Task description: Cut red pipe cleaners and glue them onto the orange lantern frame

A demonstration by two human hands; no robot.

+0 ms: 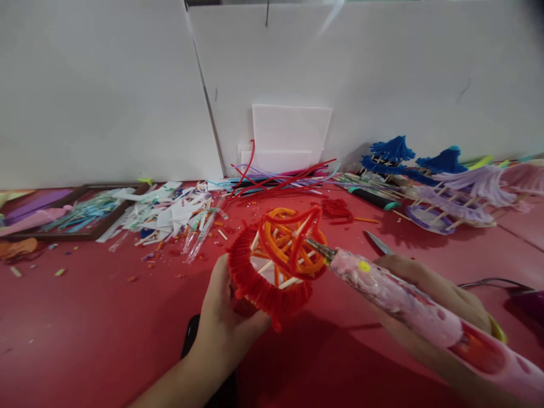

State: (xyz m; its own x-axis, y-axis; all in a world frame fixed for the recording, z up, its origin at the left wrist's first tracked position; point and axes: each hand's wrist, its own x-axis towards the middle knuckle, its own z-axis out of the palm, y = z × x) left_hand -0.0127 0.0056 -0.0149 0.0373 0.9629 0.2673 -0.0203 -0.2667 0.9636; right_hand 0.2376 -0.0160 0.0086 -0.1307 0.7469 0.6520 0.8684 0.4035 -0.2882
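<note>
My left hand (229, 323) is closed around a small structure of red and orange pipe cleaners (272, 300) with pale sticks inside, its red fringed rim tilted toward me. Over its open top, the metal tip of a pink, glue-smeared hot glue gun (395, 294) reaches a loop of orange and red pipe cleaners. My right hand (442, 294) is closed on the glue gun, which covers part of the fingers. A scissor blade (379, 243) sticks out beyond that hand, and a yellow handle (498, 330) shows behind it; whether the hand grips them too, I cannot tell.
Plastic and paper scraps (178, 212) lie left, by a brown frame (91, 229). Loose pipe cleaners (280, 181) spread along the white partition. At right stand blue and lilac fringed models (454, 198), near a black-green tool (374, 198). A dark phone-like object (191, 334) lies beneath my left arm.
</note>
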